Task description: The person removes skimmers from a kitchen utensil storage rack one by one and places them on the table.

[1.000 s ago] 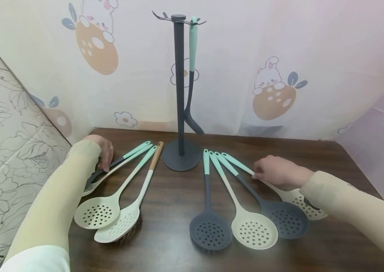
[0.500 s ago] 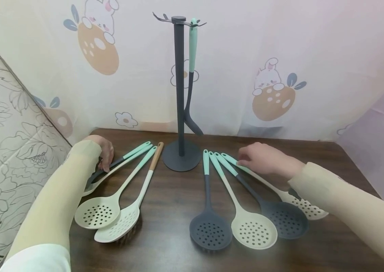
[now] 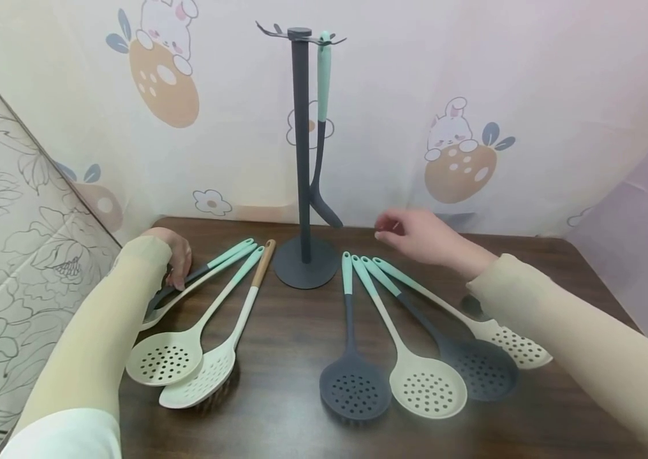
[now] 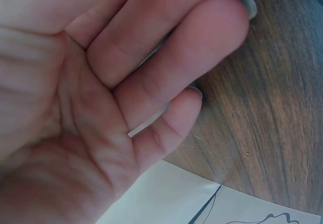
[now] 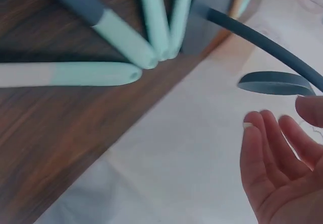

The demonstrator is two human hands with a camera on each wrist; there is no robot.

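My right hand (image 3: 421, 236) hovers above the back of the table with loosely bent fingers and nothing between them. In the right wrist view, its fingertips are close to the dark curved head (image 5: 275, 84) of the hanging utensil. That utensil's mint handle (image 3: 324, 83) hangs from a black stand (image 3: 303, 146). Below the hand lies a cream slotted utensil (image 3: 516, 344). At the far left, my left hand (image 3: 176, 258) is over a dark shaft (image 3: 194, 274); contact is unclear. The left wrist view shows a bare palm (image 4: 75, 118) and relaxed fingers; the thumb is hidden.
Right of the stand are fanned a dark skimmer (image 3: 355, 389), a cream skimmer (image 3: 428, 387) and another dark skimmer (image 3: 481, 370). On the left lie a cream skimmer (image 3: 163, 359) and a white slotted utensil with a wooden handle (image 3: 265, 262). Patterned cloth (image 3: 381, 127) hangs behind.
My right hand has come away from the rightmost cream utensil, moving left and back toward the stand. The left hand and the utensils stay where they were.
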